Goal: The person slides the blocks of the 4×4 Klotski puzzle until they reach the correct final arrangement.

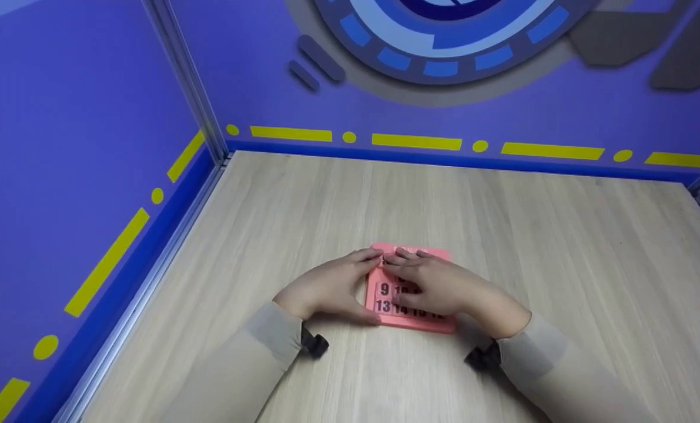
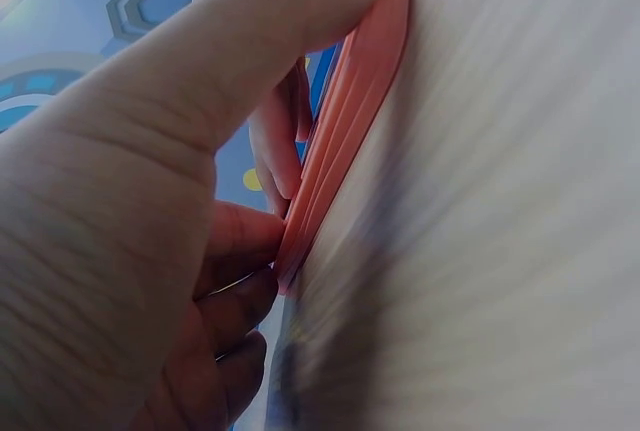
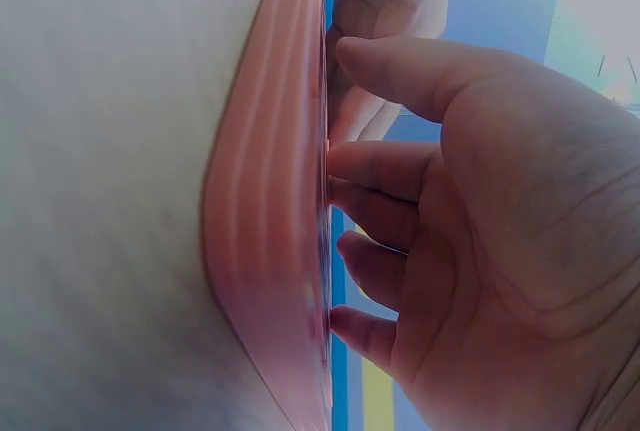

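Observation:
A pink sliding number puzzle (image 1: 415, 325) lies flat on the wooden table, with black numbers such as 9, 13 and 14 showing on its tiles. My left hand (image 1: 333, 286) holds it along the left side, thumb at the near corner and fingers at the far corner; the left wrist view shows the thumb against the puzzle's edge (image 2: 345, 111). Over the upper and right tiles lies my right hand (image 1: 444, 286), covering many of the numbers. In the right wrist view its outstretched fingertips (image 3: 350, 159) touch the face of the puzzle (image 3: 262, 201).
The pale wooden table (image 1: 302, 211) stretches around the puzzle. A blue wall (image 1: 255, 76) with yellow marks stands at the back, and another blue panel (image 1: 62, 147) runs along the left. Black straps (image 1: 314, 342) hang at the cuffs of both sleeves.

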The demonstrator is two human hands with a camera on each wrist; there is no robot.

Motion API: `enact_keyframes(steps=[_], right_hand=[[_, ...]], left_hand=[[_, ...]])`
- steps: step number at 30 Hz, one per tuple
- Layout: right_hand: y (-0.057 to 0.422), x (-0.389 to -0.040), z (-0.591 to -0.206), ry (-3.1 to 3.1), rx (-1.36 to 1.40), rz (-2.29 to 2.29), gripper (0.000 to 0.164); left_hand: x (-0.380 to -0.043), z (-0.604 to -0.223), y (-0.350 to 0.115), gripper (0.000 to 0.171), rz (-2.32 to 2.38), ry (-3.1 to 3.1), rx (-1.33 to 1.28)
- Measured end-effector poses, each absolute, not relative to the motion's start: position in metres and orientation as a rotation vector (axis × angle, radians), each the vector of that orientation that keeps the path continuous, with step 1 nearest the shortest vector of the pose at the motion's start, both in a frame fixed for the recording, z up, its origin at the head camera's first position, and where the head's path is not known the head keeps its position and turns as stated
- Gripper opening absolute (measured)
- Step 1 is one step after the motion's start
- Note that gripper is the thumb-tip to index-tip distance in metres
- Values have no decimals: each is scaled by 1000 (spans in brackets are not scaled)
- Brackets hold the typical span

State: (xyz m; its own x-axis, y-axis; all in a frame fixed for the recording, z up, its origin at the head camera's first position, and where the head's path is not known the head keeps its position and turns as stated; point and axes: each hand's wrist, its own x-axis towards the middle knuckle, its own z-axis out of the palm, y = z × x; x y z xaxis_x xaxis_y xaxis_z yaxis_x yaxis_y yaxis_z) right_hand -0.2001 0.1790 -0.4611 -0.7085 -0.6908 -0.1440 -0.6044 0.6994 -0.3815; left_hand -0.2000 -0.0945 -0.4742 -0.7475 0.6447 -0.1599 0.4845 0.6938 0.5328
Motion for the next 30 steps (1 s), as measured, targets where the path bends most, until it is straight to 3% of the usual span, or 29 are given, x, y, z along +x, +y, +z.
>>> enact_keyframes(steps=[30], right_hand=[[182, -191, -448, 2555, -1058, -480, 51]], left_hand=[[-200, -477, -96, 127, 716, 2572, 884]])
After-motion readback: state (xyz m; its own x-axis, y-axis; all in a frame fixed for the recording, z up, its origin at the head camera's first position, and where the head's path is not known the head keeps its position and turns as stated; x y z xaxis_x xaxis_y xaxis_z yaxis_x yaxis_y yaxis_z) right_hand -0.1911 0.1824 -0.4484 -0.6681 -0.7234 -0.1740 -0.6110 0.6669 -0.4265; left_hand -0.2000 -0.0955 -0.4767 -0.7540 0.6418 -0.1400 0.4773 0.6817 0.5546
